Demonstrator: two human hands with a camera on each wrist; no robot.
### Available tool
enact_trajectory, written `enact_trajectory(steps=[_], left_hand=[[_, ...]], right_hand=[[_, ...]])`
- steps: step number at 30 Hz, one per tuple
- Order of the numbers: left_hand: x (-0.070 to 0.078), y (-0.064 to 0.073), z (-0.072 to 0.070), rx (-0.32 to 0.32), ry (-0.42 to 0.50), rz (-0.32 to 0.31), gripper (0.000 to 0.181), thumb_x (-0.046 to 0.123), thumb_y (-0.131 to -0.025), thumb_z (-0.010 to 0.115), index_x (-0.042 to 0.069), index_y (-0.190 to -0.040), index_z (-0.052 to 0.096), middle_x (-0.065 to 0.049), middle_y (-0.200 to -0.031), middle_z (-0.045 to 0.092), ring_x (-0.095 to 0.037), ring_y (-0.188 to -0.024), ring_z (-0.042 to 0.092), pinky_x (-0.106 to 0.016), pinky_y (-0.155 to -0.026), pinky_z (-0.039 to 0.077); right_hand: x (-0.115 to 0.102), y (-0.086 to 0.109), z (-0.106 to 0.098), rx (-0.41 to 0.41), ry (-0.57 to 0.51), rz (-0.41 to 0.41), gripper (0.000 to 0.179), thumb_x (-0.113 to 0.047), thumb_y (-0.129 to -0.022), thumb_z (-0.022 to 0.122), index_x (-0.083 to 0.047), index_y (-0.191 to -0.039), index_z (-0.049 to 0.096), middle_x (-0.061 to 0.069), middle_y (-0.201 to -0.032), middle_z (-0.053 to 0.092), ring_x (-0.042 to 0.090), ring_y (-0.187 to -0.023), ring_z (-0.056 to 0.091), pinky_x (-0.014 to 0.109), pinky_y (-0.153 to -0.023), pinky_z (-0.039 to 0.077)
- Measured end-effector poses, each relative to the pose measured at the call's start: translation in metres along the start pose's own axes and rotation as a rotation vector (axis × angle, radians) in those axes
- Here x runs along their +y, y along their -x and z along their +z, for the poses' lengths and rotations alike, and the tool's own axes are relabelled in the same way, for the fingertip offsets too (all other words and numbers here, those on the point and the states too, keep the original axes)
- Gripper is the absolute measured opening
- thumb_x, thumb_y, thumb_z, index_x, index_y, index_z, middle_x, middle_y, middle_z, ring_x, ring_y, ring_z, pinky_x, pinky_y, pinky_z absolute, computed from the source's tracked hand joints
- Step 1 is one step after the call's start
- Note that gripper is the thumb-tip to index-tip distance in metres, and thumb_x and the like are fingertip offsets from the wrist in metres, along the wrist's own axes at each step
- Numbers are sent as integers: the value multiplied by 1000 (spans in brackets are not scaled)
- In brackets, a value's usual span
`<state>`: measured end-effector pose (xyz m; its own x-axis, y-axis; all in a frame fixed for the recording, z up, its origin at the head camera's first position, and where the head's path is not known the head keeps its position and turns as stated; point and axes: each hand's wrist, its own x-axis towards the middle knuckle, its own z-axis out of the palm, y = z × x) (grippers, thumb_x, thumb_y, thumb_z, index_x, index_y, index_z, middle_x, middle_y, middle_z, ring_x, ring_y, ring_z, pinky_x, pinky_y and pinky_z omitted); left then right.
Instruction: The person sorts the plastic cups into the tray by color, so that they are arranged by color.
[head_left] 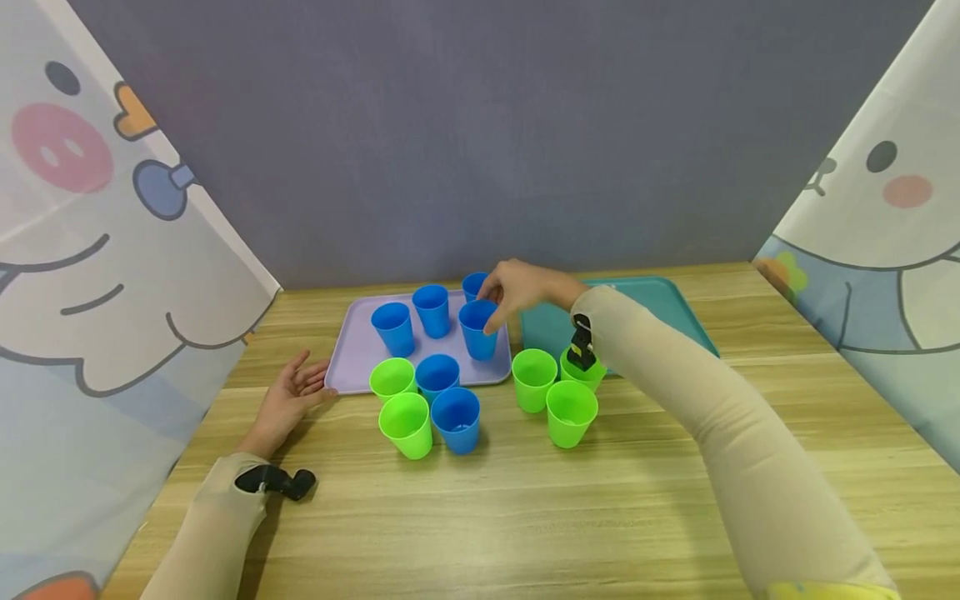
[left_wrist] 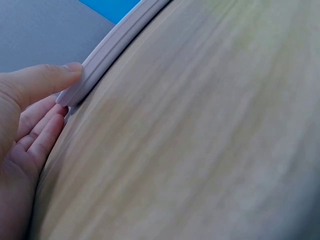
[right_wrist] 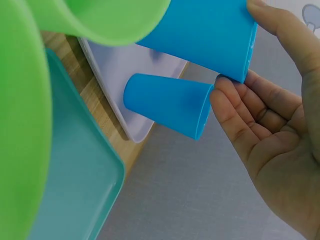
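My right hand [head_left: 517, 287] reaches over the lilac tray [head_left: 351, 354] and grips a blue cup [head_left: 477, 337] at its rim, the thumb on the near side and the fingers behind. This cup stands upright at the tray's right side. Another blue cup [right_wrist: 167, 102] is close beside those fingers. Two more blue cups, one at the left [head_left: 393, 329] and one in the middle [head_left: 432, 312], stand on the same tray. My left hand [head_left: 288, 396] rests at the tray's front left corner, fingers relaxed, thumb [left_wrist: 67, 72] touching the edge.
Before the lilac tray, two green cups [head_left: 406, 429] and two blue cups [head_left: 456, 423] stand together. Three green cups [head_left: 572, 414] stand at the front of a teal tray [head_left: 667, 312]. A grey wall [head_left: 480, 142] rises behind the wooden table [head_left: 525, 525].
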<state>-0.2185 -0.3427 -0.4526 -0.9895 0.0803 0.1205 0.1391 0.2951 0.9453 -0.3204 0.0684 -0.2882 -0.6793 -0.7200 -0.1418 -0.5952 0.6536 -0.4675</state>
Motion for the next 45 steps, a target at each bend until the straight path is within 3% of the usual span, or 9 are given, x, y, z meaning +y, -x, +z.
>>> enact_trajectory(steps=[13,17,22,45], left_hand=[[1,-4,0,-10,-32,-21,94,1,-91,71,-6,-156,4,-32,-148,39,1,-114,54,-9,-91,45],[0,-4,0,-7,-26,-13,93,0,-91,71,-6,-156,4,-33,-148,39,3,-112,54,-9,-91,45],[1,-2,1,-5,-9,-2,93,-2,-91,70,-8,-155,4,-35,-147,39,9,-107,53,-8,-90,45],[2,-2,3,4,-10,-21,92,-2,-91,70,-8,-155,5,-34,-147,40,8,-107,53,-7,-91,44]], right_hand=[[16,-11,2,-8,20,129,67,-35,-75,86,2,-127,65,12,-118,68,24,-106,60,35,-91,54],[19,-14,3,-24,41,174,67,-36,-76,86,0,-129,65,11,-120,66,24,-108,58,35,-93,53],[21,-16,5,-45,61,188,67,-37,-78,85,-1,-130,64,11,-121,65,24,-108,57,35,-93,52],[24,-15,7,-57,20,225,69,-37,-78,86,0,-131,63,12,-124,64,25,-111,58,36,-93,53]])
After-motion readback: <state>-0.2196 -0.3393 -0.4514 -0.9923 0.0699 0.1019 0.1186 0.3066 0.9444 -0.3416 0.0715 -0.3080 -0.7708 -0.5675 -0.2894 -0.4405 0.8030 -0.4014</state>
